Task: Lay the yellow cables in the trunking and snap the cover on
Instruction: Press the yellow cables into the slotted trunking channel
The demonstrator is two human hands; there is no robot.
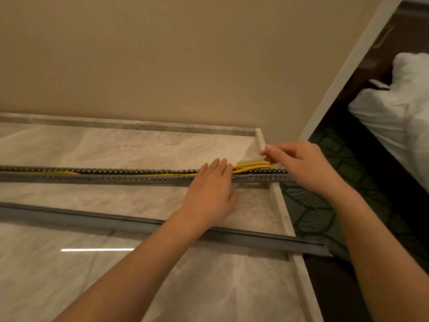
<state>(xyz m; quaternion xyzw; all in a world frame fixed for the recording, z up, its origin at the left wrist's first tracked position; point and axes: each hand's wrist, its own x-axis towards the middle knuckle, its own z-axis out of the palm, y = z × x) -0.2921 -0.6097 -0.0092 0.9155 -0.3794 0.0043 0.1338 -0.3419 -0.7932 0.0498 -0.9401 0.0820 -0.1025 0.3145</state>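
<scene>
A long grey slotted trunking (116,176) lies across the marble table from the left edge to the right edge. Yellow cables (254,167) run inside it and rise out near its right end. My left hand (212,194) lies flat with straight fingers pressing on the trunking and cables. My right hand (301,166) is at the trunking's right end, its curled fingers pinching the cables' ends. The grey cover (92,219) lies loose on the table, nearer me, running diagonally under my left forearm with its right end overhanging the table.
The marble table (116,275) has a raised rim and ends on the right at a dark patterned carpet (325,205). A beige wall (185,66) stands behind. White bedding (399,112) lies at the far right.
</scene>
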